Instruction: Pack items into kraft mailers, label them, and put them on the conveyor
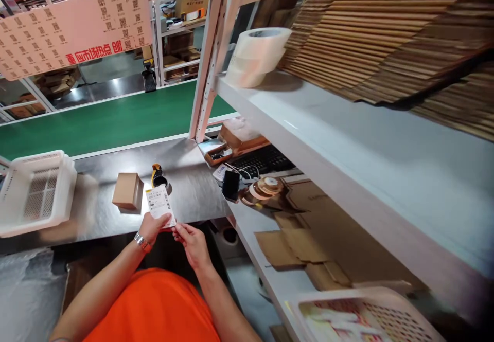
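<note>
A white printed shipping label (159, 203) is held over the front edge of the metal table. My left hand (153, 227) grips its lower edge, with the thumb on top. Fingers of my right hand (194, 243) pinch its lower right corner. Beyond the label, a small closed cardboard box (127, 191) stands on the table. Right of the box is a black and yellow tool (158, 176), perhaps a scanner or tape dispenser, partly hidden by the label.
White plastic baskets (38, 193) stand at the left. A green conveyor belt (116, 121) runs behind the table (185, 177). At the right, a shelf (309, 131) carries tape rolls (257, 56) and flat cardboard (370, 38). Below it lie a phone (230, 185) and a keyboard (272, 161).
</note>
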A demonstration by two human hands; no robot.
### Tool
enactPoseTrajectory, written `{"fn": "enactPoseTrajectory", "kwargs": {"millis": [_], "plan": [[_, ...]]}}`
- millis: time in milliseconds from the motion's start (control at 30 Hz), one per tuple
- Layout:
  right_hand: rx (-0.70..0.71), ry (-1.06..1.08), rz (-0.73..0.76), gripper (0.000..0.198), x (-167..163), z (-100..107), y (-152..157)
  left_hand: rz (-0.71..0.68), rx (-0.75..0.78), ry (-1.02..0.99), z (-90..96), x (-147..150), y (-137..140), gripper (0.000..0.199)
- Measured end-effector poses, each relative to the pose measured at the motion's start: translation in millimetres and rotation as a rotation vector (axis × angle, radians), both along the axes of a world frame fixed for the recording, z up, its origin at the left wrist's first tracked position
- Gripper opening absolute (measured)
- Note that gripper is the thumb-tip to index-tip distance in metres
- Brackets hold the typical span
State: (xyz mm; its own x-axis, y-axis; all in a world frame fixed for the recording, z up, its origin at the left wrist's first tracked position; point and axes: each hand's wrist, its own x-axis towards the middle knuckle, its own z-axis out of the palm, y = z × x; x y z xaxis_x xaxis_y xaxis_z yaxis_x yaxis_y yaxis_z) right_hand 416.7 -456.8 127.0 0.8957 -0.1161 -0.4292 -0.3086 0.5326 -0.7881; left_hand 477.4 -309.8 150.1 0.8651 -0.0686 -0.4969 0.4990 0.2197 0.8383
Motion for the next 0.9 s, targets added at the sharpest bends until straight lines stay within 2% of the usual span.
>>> {"fn": "enactPoseTrajectory", "kwargs": {"millis": [133,267,333,433,467,500,567,633,667,733,800,833,900], "plan": [[0.03,0.005,0.022,0.063,-3,-2,6,0.014,0.002,0.026,-6.5,-6,8,0.058],[0.047,-0.017,0.034,0.058,-6,-3,9,-0.08,0.043,0.014,-9.6,-10,13,0.049],[0.048,-0.019,0.025,0.057,-9,-4,10,-0.092,0.134,-0.014,-10.4,-14,15,0.052],[0.036,-0.022,0.013,0.055,-11,-7,11,0.008,0.32,-0.129,-9.3,-22,16,0.067],[0.018,-0.033,0.011,0.053,-12,-9,10,0.001,0.351,-0.189,-8.0,-25,16,0.064],[-0.009,-0.051,0.008,0.051,-13,-10,10,-0.053,0.349,-0.244,-6.3,-27,15,0.055],[-0.067,-0.097,-0.001,0.045,-14,-13,8,-0.254,0.266,-0.286,-2.3,-31,13,0.037],[-0.08,-0.129,-0.006,0.041,-17,-15,5,-0.403,0.192,-0.255,1.3,-32,10,0.038],[-0.062,-0.129,-0.005,0.04,-20,-16,4,-0.424,0.192,-0.239,2.6,-32,9,0.04],[0.012,-0.108,0.0,0.04,-28,-17,-1,-0.392,0.222,-0.21,3.8,-32,5,0.042],[0.105,-0.085,0.003,0.041,-40,-20,-9,-0.33,0.166,-0.144,2.9,-31,0,0.045],[0.135,-0.075,-0.034,0.042,-46,-22,-15,-0.303,0.096,-0.093,1.6,-30,-2,0.046],[0.12,-0.048,-0.238,0.044,-61,-28,-36,-0.254,-0.045,0.005,-2.1,-27,-7,0.049]]}}
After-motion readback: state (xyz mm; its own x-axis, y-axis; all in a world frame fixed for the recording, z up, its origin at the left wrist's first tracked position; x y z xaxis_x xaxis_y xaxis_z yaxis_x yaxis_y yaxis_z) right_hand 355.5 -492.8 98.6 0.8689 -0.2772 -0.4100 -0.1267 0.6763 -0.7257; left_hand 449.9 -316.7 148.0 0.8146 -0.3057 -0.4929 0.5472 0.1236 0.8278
